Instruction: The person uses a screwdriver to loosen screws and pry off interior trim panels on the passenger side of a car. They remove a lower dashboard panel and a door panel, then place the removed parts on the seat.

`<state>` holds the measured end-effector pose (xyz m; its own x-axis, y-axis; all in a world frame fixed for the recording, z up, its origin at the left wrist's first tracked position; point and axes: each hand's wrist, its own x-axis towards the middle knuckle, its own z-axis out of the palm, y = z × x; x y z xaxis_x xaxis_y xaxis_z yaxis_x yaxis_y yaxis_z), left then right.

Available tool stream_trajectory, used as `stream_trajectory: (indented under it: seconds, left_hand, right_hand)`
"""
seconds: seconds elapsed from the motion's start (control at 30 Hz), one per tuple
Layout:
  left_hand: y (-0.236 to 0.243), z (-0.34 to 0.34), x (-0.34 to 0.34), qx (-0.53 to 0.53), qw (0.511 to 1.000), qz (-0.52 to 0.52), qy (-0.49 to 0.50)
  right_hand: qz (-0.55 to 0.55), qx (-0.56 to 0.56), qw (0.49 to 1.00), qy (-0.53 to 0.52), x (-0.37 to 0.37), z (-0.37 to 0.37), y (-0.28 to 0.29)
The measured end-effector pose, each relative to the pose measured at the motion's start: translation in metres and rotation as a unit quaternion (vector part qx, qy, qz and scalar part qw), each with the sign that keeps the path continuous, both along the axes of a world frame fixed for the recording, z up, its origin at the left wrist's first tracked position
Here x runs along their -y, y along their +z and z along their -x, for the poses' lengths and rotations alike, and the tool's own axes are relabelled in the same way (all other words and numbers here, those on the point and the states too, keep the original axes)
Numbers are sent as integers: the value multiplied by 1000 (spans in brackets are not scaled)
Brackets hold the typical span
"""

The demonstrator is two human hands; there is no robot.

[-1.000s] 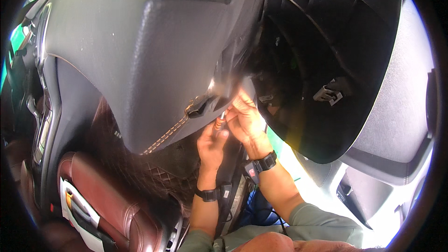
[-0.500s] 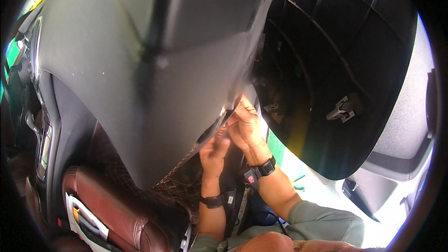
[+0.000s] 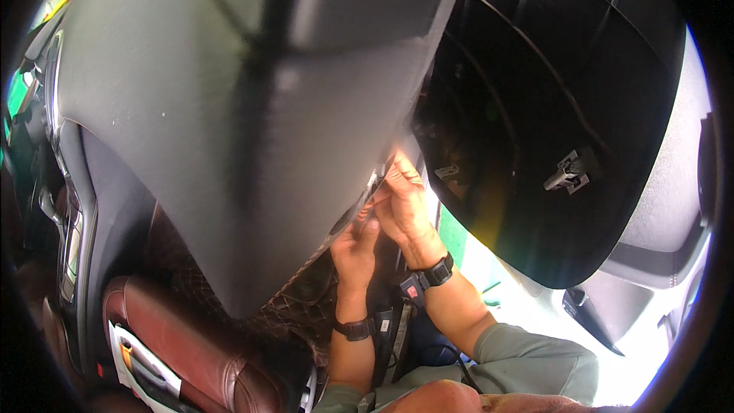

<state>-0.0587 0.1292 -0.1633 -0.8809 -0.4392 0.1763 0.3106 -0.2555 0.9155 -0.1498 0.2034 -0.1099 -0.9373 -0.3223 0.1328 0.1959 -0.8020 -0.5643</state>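
Note:
A large grey trim panel (image 3: 183,145) stands tilted in front of me, taking up the upper left. Its lower right edge carries a small pale clip (image 3: 375,176). My right hand (image 3: 405,206) is closed at that edge beside the clip, its fingertips partly behind the panel. Just below, my left hand (image 3: 355,256) is curled against the same edge with its thumb raised; its other fingers are mostly hidden. On the right hangs a black ribbed panel (image 3: 527,237), with a metal clip (image 3: 569,172) on its face.
A brown leather seat (image 3: 191,336) lies at lower left, with a white-and-grey part (image 3: 141,367) beside it. The centre console trim (image 3: 76,214) runs along the left. Beyond the black panel is a light grey door panel (image 3: 665,206). Quilted dark matting (image 3: 298,298) covers the footwell.
The grey panel's upper right corner has shifted slightly up and right. My left hand and wrist have moved a little to the right; the right hand stays nearly in place.

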Motion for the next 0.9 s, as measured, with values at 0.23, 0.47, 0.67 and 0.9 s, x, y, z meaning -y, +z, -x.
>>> stream_trajectory:
  seconds: [0.23,0.47,0.67,0.9]
  left_hand:
    - [1,1,-2,-17,1000,24,9]
    - [-7,6,-4,14,999,50,5]
    - [-13,7,-3,10,998,61,13]
    - [-1,2,-1,13,996,-81,-45]
  right_hand:
    - [-7,-12,1000,-4,1,-1,5]
    - [-16,-27,999,-22,-2,3,1]
    - [-3,-45,999,-27,2,3,0]
    - [-2,-13,1000,-26,2,-5,16]
